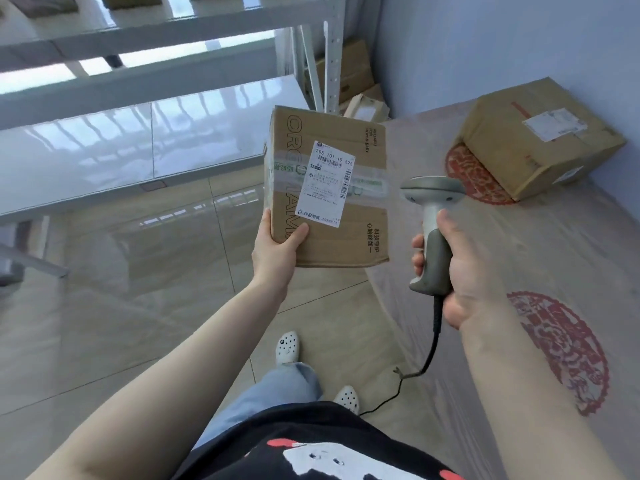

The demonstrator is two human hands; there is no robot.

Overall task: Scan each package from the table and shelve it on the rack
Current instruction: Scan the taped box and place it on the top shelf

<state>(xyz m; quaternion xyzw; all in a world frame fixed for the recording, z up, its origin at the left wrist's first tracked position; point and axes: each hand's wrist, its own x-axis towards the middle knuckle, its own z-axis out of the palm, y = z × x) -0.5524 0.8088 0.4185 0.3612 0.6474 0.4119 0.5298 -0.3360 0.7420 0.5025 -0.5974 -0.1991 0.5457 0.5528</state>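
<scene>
Sealed labelled carton [325, 188] gripped in left hand [277, 251], scanner [431, 233] clasped in right hand [457, 268].

The cardboard box [329, 188] is brown with black lettering and a white shipping label [325, 183]. The barcode scanner [431, 233] is grey, and the table [519, 254] cover is beige with red round motifs.

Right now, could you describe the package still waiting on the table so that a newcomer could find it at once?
Start at the table on the right, covered with a cloth bearing red round prints. At its far end, against the blue wall, lies a large cardboard box. Unlike the box held in the left hand, it rests flat on the cloth with a white label on top.
</scene>
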